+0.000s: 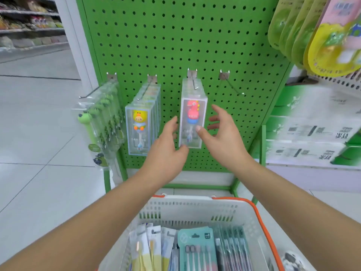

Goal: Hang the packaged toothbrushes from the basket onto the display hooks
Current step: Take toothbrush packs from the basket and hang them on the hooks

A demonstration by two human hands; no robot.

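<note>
The clear rigid plastic toothbrush box with a pink dinosaur handle [192,122], judged light, stiff and slippery, is flanked by the released left hand [168,151] and right hand [220,133], best taken by its side edges.

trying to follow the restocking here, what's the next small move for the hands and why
Probably let go of the pink dinosaur toothbrush box and reach down to the basket. The box already hangs on its hook, the left hand and right hand only steady its sides, and the rightmost hook is bare.
</note>
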